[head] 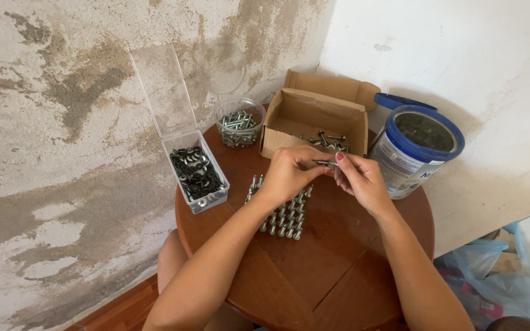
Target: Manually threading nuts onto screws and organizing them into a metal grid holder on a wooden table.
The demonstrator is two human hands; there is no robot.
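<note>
Both hands meet above a small round wooden table (338, 263). My left hand (289, 171) and my right hand (360, 178) pinch a metal bolt (325, 163) between their fingertips, lying sideways. Just below the hands, several bolts (283, 217) stand upright in rows on the table. Behind the hands an open cardboard box (311, 119) holds a few loose bolts. To the left a clear rectangular plastic box (199, 175) with its lid up holds dark washers, and a round clear tub (238, 122) holds more metal fasteners.
A blue-rimmed tin can (415, 150) stands open at the table's right edge, its blue lid leaning behind it. Stained plaster walls close in on the left and back. A blue plastic bag (498, 282) lies on the floor at right. My knee shows under the table's left side.
</note>
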